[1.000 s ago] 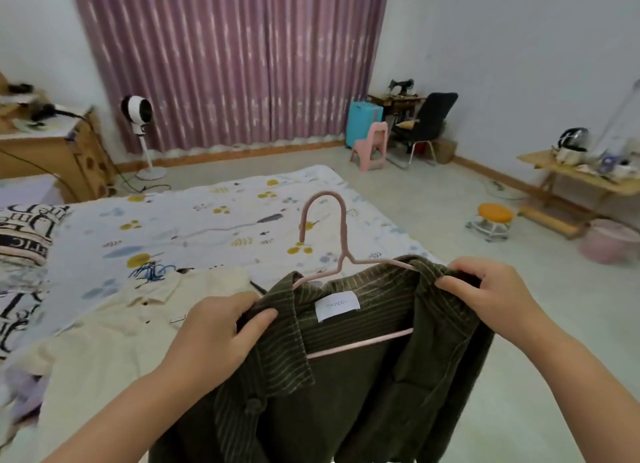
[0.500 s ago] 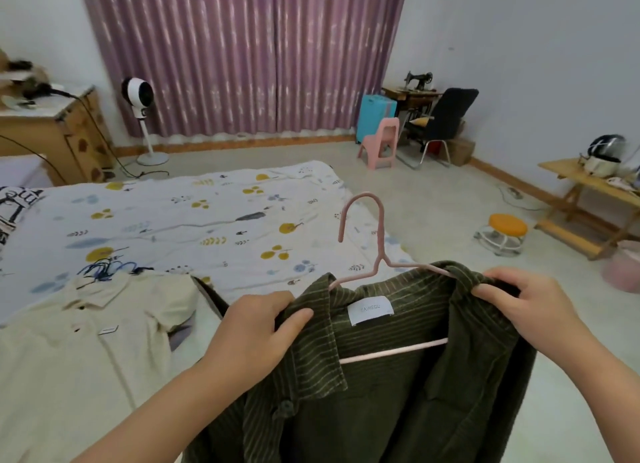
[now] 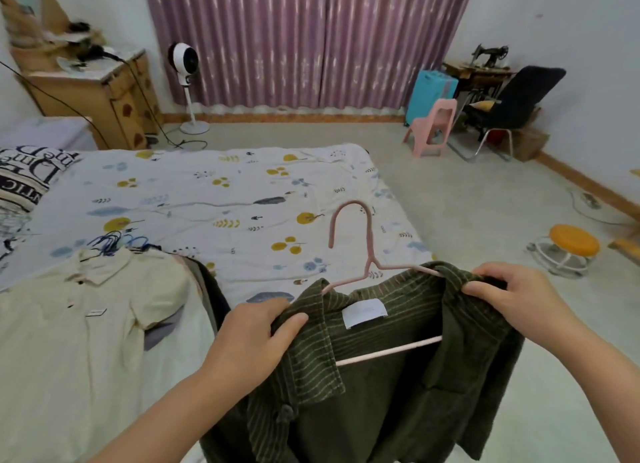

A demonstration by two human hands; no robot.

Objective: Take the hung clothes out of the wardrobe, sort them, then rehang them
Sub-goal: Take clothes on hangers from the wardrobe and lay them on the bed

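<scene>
Bedroom with purple curtains (image 3: 304, 40); floral-sheeted bed (image 3: 242, 199) occupies the left, a cream shirt (image 3: 79, 324) lying flat on it. Dark green striped shirt (image 3: 381, 386) hangs on a pink hanger (image 3: 363, 241) at the bed's near corner. Left hand (image 3: 252, 338) grips its left shoulder; right hand (image 3: 512, 296) grips the right shoulder.

A lived-in home bedroom: a bed with a white leaf-printed sheet (image 3: 221, 199) fills the middle, floor-length purple curtains (image 3: 304, 40) cover the window, and a wooden bedside cabinet (image 3: 104, 95), white pedestal fan (image 3: 183, 60), small pink plastic chair (image 3: 433, 126) and old black sewing machine (image 3: 490, 52) line the walls.
</scene>
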